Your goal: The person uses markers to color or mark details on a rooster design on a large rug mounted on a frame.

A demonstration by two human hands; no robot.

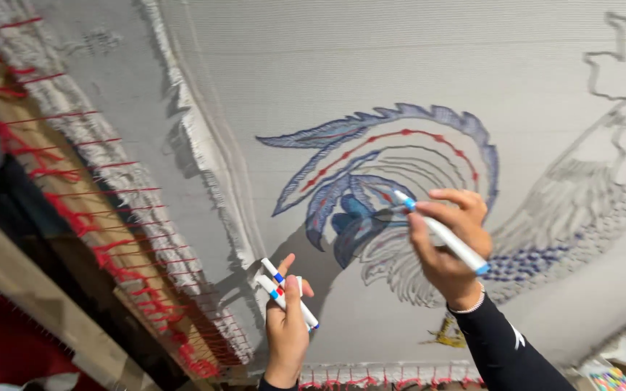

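Observation:
A white stretched cloth (pixel 414 65) carries a rooster drawing (pixel 429 210), its tail feathers partly coloured blue and red. My right hand (pixel 447 242) grips a white marker with blue ends (pixel 440 232), its tip touching the blue tail feathers. Lower down, my left hand (pixel 286 326) holds a small bundle of white markers (pixel 284 289) with blue and red bands, close to the cloth but apart from the drawing. A black sleeve covers my right forearm.
Red cord (pixel 110 239) laces the cloth's frayed left edge to a wooden frame (pixel 52 217). Red lacing also runs along the bottom edge (pixel 385 378). A box of coloured markers (pixel 610 378) sits at the bottom right.

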